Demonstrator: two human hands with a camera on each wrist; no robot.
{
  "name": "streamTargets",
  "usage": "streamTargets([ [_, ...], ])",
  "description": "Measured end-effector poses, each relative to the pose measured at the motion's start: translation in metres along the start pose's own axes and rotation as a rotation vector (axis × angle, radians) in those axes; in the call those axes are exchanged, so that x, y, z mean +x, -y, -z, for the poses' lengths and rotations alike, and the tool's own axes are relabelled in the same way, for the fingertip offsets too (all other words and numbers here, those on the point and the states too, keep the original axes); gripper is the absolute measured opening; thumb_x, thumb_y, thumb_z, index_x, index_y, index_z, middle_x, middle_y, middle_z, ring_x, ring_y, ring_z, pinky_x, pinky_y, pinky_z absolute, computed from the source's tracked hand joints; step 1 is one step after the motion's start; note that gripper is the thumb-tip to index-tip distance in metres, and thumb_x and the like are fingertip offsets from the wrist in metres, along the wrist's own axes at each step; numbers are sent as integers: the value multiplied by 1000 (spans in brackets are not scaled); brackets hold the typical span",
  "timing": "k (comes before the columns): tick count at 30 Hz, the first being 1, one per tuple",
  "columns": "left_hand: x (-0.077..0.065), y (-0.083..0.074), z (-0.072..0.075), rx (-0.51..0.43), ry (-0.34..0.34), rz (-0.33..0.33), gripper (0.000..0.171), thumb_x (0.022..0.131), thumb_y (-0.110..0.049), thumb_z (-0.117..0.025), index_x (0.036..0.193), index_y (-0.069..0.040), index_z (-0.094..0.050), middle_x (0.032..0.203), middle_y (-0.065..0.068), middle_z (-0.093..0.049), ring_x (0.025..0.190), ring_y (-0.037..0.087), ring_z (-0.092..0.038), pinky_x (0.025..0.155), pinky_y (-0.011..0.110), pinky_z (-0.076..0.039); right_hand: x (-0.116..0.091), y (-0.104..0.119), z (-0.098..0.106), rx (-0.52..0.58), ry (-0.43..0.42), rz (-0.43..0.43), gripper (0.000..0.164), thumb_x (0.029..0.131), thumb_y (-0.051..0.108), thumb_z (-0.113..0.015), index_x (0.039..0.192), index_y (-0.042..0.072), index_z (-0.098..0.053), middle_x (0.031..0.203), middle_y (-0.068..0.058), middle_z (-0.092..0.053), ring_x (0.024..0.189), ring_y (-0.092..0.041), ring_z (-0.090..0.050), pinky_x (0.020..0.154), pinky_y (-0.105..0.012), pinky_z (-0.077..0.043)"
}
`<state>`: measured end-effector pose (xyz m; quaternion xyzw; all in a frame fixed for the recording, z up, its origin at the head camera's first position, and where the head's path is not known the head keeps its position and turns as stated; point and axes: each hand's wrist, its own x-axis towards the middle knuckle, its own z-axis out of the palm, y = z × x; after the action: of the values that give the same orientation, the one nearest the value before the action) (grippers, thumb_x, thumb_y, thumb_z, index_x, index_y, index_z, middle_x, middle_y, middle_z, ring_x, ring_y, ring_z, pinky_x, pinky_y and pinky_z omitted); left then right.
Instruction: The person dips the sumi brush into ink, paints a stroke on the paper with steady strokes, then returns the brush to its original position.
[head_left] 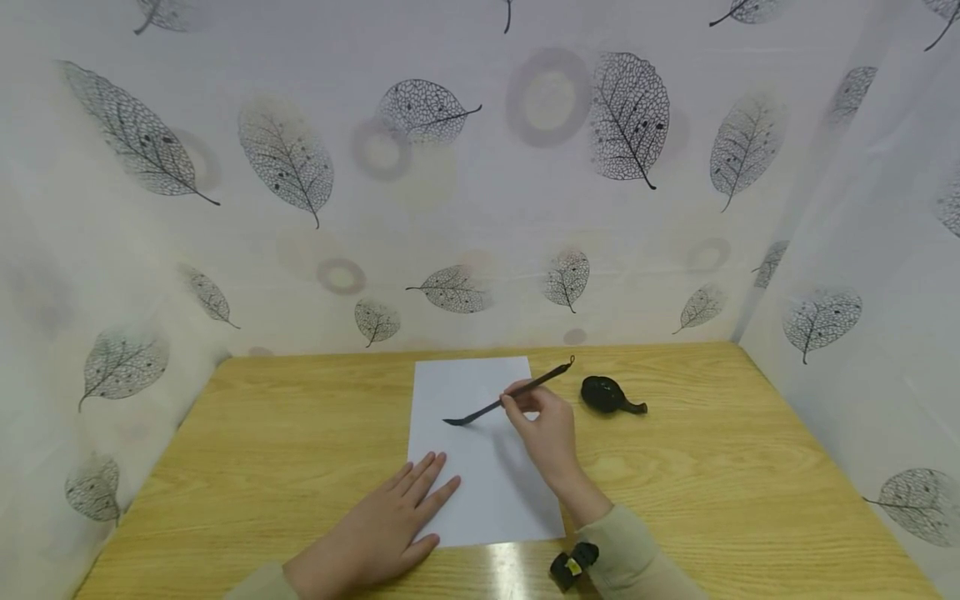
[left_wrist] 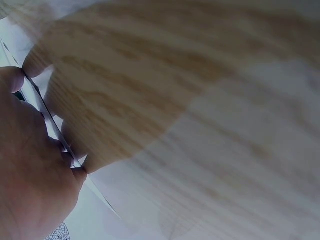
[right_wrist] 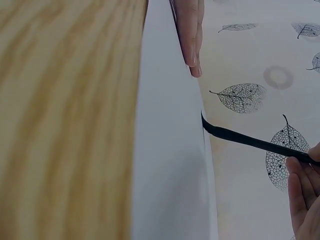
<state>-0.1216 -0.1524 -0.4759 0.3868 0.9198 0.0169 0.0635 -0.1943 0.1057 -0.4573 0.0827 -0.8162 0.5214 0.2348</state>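
A sheet of white paper (head_left: 468, 379) lies on the wooden table. My right hand (head_left: 551, 433) pinches the dark handle of a calligraphy brush (head_left: 483, 410) between thumb and fingers. The brush leans low over the sheet, its loop end up to the right and its black tip bent. In the right wrist view the tip of the brush (right_wrist: 240, 138) meets the paper (right_wrist: 167, 120). Flat on the sheet's lower left edge rests my left hand (head_left: 386, 517), fingers straight and spread. The left wrist view shows only part of that hand (left_wrist: 30, 160).
Right of the sheet lies a black rounded thing with a narrow neck (head_left: 606, 394). A small black device (head_left: 573, 565) sits at my right cuff. Leaf-print cloth (head_left: 480, 208) stands behind the wooden table (head_left: 300, 433) and along both sides.
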Motion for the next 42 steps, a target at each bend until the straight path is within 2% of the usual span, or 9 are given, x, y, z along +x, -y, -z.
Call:
streamTargets([
  [10, 0, -1, 2, -16, 23, 12, 67, 111, -54, -40, 169, -22, -31, 177, 16, -21, 164, 33, -26, 130, 52, -34, 0, -2, 0, 4, -21, 23, 7, 89, 1, -81, 95, 3, -78, 84, -10, -81, 71, -18, -76, 68, -18, -60],
  [20, 1, 1, -1, 11, 7, 3, 67, 110, -53, -42, 168, -21, -33, 177, 16, -25, 163, 32, -28, 129, 51, -36, 1, -2, 3, 6, -31, 27, 8, 89, 0, -81, 96, 2, -78, 86, -11, -81, 74, -24, -78, 70, -20, -62],
  [27, 1, 1, -1, 21, 2, -1, 67, 110, -52, -43, 168, -20, -33, 176, 17, -26, 163, 33, -29, 129, 50, -36, 2, -4, 5, -18, -39, 42, 7, 90, 0, -81, 95, 2, -78, 87, -11, -81, 74, -21, -77, 71, -21, -63],
  [33, 1, 0, 0, 12, 14, 5, 67, 110, -53, -43, 168, -20, -33, 176, 17, -26, 163, 33, -29, 129, 51, -35, 2, -5, 6, -14, -44, 30, 7, 89, 0, -81, 96, 2, -78, 88, -11, -81, 74, -23, -77, 71, -22, -62],
  [42, 1, 0, 0, 20, -8, -2, 67, 110, -52, -43, 168, -19, -34, 176, 18, -26, 163, 34, -29, 129, 51, -35, 2, -6, 9, -9, -48, 19, 8, 89, 0, -82, 96, 1, -78, 89, -12, -82, 75, -20, -77, 72, -21, -63],
])
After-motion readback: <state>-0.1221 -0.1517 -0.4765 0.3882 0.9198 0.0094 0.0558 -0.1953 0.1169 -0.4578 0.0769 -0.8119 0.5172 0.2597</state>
